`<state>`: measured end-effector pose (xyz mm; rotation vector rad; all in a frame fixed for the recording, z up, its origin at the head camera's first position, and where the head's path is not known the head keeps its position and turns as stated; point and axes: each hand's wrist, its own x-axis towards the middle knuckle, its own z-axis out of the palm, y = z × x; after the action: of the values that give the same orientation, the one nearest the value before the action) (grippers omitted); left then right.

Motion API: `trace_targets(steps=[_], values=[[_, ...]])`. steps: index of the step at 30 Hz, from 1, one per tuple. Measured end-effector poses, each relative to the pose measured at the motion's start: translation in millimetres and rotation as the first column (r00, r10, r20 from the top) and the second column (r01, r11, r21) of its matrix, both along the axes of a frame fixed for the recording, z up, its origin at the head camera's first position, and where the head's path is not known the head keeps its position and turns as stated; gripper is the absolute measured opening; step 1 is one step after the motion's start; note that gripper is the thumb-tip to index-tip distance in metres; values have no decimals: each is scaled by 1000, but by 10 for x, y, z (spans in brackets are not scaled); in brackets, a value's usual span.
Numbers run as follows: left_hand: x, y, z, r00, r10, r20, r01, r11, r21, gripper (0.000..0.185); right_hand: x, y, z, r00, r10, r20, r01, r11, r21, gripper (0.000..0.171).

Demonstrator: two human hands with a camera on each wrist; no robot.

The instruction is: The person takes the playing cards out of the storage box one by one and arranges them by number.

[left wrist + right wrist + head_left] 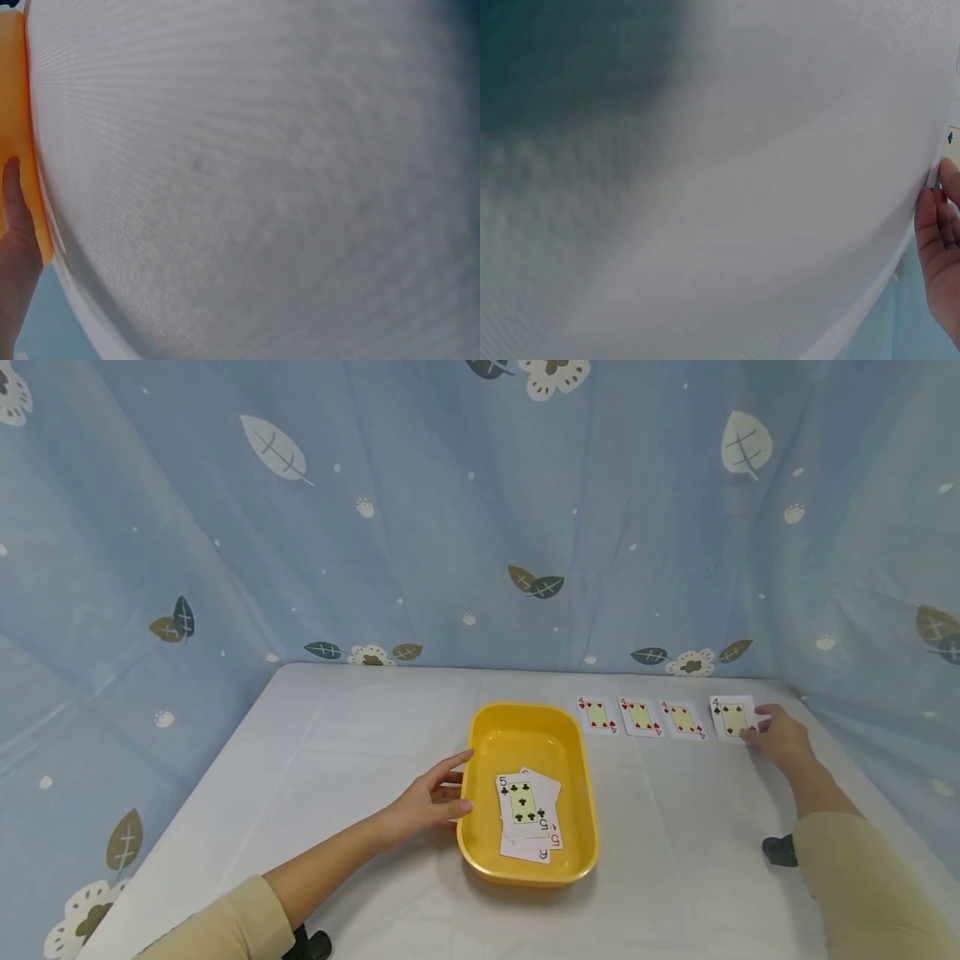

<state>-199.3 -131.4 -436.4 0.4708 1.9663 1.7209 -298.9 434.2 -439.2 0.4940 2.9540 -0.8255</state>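
A yellow plastic tub (517, 742) stands on the white tabletop in the head view. My left hand (422, 808) rests against its left side, fingers spread along the outer wall and rim. A thumb or finger (16, 202) lies straight on the orange-yellow wall in the left wrist view. Inside the tub lies a loose stack of playing cards (522, 802), a black five on top. My right hand (783, 739) pinches the right edge of a black-suited four playing card (726, 718) at the far right. The wrist view shows thumb and fingers (930, 225) at that card's edge.
Three red-suited four cards lie in a row left of the black four: a left card (597, 716), a middle card (640, 717) and a right card (682, 721). A blue patterned curtain (420, 552) stands behind the white tabletop (360, 735).
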Motion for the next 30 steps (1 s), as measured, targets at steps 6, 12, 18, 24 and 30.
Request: trace_targets(steps=[6, 12, 18, 24, 30], values=[[-3, -10, -8, 1000, 0, -1, 0, 1000, 2, 73, 27, -42, 23, 998, 19, 61, -23, 998, 50, 66], [-5, -7, -23, 1000, 0, -2, 0, 1000, 5, 75, 37, -52, -2, 999, 22, 44, -25, 997, 76, 66], [-4, 1, -29, 1000, 1, -1, -1, 1000, 3, 75, 59, -50, -14, 999, 52, 9, -53, 996, 76, 66], [6, 2, -8, 1000, 10, -3, -10, 1000, -7, 75, 69, -143, 35, 997, 79, -25, -77, 995, 65, 66], [5, -1, 1, 1000, 3, -9, -3, 1000, 0, 73, 100, -271, 110, 984, 161, -72, -156, 985, 66, 69]])
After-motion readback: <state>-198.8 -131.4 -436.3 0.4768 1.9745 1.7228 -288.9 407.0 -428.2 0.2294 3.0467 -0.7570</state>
